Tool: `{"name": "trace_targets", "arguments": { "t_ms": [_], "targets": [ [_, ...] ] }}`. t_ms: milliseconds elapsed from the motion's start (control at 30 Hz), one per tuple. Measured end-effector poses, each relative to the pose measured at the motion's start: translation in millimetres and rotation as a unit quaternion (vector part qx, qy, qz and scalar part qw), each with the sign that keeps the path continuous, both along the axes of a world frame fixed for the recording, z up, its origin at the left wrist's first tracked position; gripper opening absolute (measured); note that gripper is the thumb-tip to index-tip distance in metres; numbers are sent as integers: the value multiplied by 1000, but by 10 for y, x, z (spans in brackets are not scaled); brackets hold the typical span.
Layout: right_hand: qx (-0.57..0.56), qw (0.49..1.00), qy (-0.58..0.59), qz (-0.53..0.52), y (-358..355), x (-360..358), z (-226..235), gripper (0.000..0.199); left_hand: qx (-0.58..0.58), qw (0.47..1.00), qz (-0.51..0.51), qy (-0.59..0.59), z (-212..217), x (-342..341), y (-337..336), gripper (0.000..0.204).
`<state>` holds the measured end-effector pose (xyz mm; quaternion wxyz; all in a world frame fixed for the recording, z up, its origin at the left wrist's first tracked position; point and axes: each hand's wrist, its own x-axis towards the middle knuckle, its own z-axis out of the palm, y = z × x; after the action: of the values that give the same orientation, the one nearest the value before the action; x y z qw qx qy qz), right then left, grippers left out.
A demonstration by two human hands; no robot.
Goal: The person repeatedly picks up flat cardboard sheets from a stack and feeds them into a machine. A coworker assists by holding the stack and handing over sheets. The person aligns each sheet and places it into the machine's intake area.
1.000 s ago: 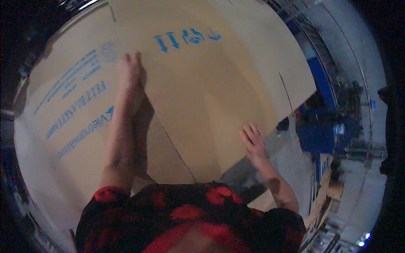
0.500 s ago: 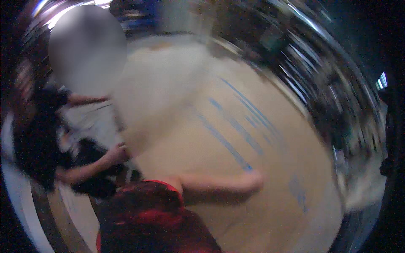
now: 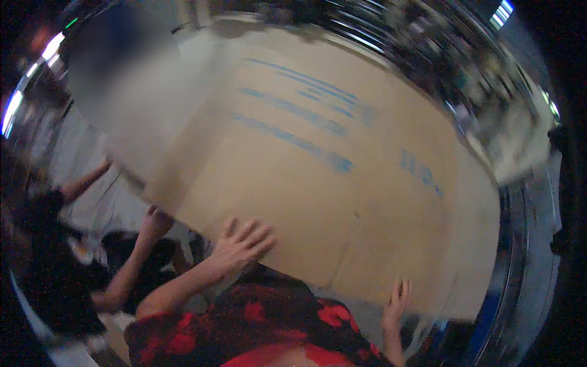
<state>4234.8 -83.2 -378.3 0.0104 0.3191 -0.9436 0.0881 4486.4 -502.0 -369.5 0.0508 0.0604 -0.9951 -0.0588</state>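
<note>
A large, flat sheet of brown cardboard [image 3: 306, 208] with blue printing [image 3: 293, 140] and creases spreads across the middle of the view, its near edge just in front of the person's red-and-black patterned top [image 3: 254, 312]. The left hand [image 3: 243, 246] lies over that edge, its fingers spread apart on the cardboard. The right hand [image 3: 397, 298] is at the same edge farther right, fingers pointing up; whether it grips cannot be told. At left, a dark-clothed co-worker [image 3: 46, 257] has a bare hand [image 3: 157, 222] at the sheet's left edge
</note>
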Motion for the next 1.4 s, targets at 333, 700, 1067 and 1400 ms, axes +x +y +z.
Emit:
{"name": "trace_targets", "arguments": {
  "t_ms": [333,700,1067,1400],
  "targets": [
    [-4,990,139,5,-21,51,2,55,-52,997,1,64,290,112,-63,52],
    [31,991,123,41,61,-17,107,64,-144,968,157,130,16,52,-60,48],
    [-55,974,201,88,-69,-101,-222,53,-218,905,164,325,-252,-126,-239,27],
    [-101,955,255,117,-470,-251,-576,42,-201,874,203,393,-757,-193,-573,26]
  ]
}}
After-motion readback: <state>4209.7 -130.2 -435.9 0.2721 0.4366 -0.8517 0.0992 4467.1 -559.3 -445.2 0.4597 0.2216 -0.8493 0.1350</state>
